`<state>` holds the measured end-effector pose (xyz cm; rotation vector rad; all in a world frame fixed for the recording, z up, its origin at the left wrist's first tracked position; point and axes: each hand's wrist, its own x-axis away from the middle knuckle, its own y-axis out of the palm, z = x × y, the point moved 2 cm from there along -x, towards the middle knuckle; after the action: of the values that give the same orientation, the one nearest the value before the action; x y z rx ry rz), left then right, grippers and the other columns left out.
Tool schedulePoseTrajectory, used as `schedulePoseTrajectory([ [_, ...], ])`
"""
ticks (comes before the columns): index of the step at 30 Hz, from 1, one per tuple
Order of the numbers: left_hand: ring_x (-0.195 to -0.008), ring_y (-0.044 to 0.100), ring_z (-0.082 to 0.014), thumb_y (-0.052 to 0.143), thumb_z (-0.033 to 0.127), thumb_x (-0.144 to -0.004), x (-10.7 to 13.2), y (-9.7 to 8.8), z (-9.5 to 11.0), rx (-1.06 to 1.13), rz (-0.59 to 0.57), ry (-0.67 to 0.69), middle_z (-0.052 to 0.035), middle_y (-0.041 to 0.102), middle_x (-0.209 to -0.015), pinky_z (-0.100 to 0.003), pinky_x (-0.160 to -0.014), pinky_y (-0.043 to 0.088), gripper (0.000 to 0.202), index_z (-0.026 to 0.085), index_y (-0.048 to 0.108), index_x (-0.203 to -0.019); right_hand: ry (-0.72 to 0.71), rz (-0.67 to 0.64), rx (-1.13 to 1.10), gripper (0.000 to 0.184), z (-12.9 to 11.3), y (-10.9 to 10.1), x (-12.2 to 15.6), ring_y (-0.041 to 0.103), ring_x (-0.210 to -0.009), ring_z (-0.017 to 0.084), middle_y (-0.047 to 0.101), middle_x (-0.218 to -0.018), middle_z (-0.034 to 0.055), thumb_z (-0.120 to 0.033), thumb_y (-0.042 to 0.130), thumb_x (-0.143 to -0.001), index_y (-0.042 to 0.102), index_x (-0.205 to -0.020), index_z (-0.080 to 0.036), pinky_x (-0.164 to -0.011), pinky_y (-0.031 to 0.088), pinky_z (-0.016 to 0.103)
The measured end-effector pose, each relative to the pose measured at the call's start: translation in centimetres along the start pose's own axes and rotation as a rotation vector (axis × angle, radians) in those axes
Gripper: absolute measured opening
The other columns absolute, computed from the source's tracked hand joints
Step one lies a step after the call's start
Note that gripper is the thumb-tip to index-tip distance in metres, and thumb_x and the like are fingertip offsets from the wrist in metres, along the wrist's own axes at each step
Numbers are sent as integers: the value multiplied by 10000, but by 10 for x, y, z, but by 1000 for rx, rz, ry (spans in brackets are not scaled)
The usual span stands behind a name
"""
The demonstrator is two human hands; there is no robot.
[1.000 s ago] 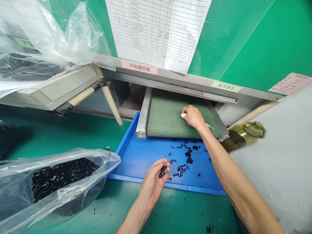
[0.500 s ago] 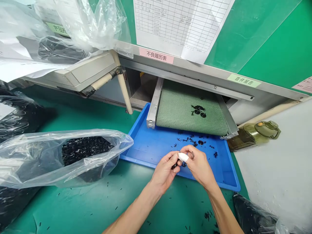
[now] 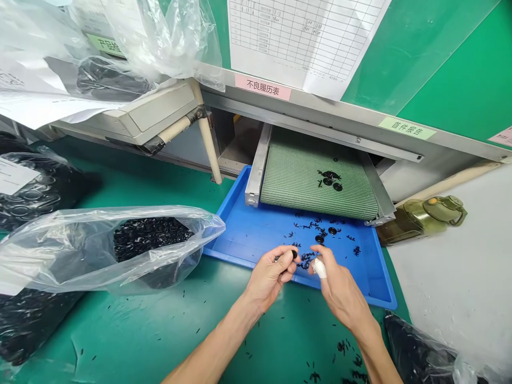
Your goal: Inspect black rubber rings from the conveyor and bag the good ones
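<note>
My left hand [image 3: 274, 274] is closed on a small round black part [image 3: 294, 254], pinched between thumb and fingers above the front of the blue tray [image 3: 236, 253]. My right hand [image 3: 336, 282], its thumb wrapped in white, hovers just to the right with fingers apart and nothing visible in them. Beneath and between the hands, small black pieces [image 3: 307, 260] lie scattered in the tray, along with a black ring-shaped part [image 3: 332, 231]. More round black parts [image 3: 337, 187] rest on the green conveyor belt [image 3: 316, 200] behind.
An open clear bag [image 3: 156, 240] of small black pieces lies on the left of the green table [image 3: 172, 330]. Other filled bags sit at far left [image 3: 32, 192] and lower right [image 3: 420, 346]. An olive bottle [image 3: 432, 216] is right of the tray. Loose bits dot the table front.
My hands have moved apart: the right one has drawn away to the right and opened its fingers. The left still holds the round part. Another round part now shows in the tray.
</note>
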<state>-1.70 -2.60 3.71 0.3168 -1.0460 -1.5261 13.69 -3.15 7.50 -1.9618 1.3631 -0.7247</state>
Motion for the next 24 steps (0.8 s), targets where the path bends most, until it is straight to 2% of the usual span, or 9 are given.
schedulePoseTrajectory([
  [5, -541, 410, -44, 751, 330, -682, 1, -1, -1, -46, 19, 21, -44, 578, -721, -183, -434, 230, 309, 100, 675, -874, -239, 63, 384, 423, -19, 2, 1, 571, -860, 206, 614, -962, 79, -37, 288, -813, 525, -1118, -211, -682, 436, 300],
  [9, -535, 397, -47, 735, 338, -698, 3, 0, 1, -99, 26, 39, -41, 573, -721, -188, -434, 220, 307, 106, 670, -887, -304, 155, 589, 391, -23, 6, -3, 569, -758, 197, 627, -836, 62, -36, 326, -821, 548, -1102, -193, -599, 408, 284],
  [13, -529, 384, -49, 713, 347, -720, 4, 1, 2, -162, 32, 51, -40, 576, -714, -194, -441, 207, 305, 106, 662, -901, -316, 166, 637, 335, -23, 8, -5, 560, -720, 188, 615, -786, 50, -44, 348, -833, 566, -1045, -184, -586, 392, 276],
  [18, -503, 352, -53, 698, 358, -731, 3, 0, 2, -238, 41, 71, -1, 529, -615, -204, -450, 201, 304, 110, 658, -902, -289, 191, 677, 279, -24, 15, -5, 569, -703, 183, 614, -781, 42, -59, 360, -851, 556, -1002, -189, -576, 367, 273],
  [24, -504, 350, -65, 697, 397, -721, 1, -2, 0, -322, 61, 137, 32, 469, -553, -206, -472, 225, 324, 124, 663, -892, -195, 233, 660, 235, -26, 29, -3, 580, -651, 170, 619, -783, 44, -74, 369, -855, 537, -965, -197, -516, 317, 273],
])
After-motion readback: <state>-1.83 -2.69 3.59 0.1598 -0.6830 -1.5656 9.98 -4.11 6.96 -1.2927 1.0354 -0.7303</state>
